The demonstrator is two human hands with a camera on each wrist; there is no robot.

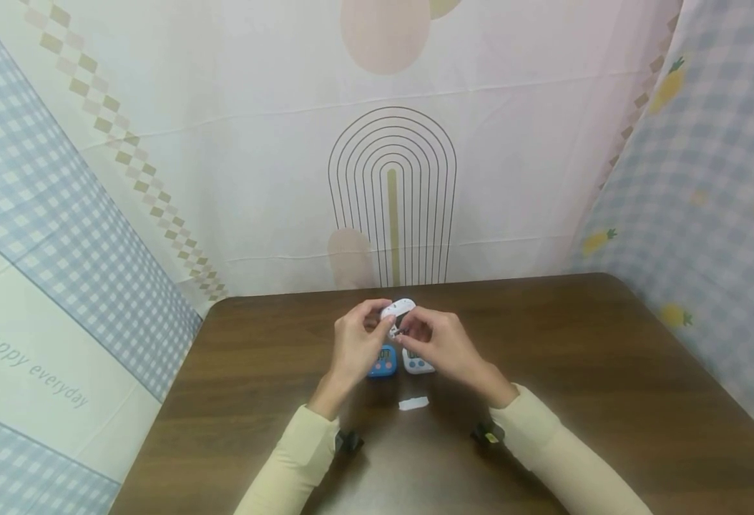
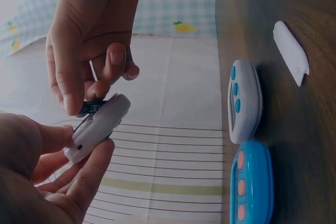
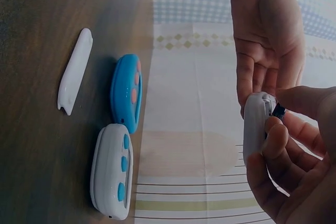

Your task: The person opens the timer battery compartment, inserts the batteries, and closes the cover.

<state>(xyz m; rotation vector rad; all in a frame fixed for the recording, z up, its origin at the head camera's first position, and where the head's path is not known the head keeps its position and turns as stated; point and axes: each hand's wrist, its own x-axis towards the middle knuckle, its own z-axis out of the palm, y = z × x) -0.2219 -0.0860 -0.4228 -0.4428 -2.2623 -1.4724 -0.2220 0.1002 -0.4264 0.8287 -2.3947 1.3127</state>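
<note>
Above the brown table, my left hand grips a small white timer by its edges, back side turned toward my right hand. My right hand pinches a small dark battery at the open back of that timer. The right wrist view shows the battery half tucked behind the white body, between my right fingers.
Under my hands a blue timer and a white timer with blue buttons lie side by side. A loose white cover lies nearer to me. Patterned cloth walls close in the back and both sides.
</note>
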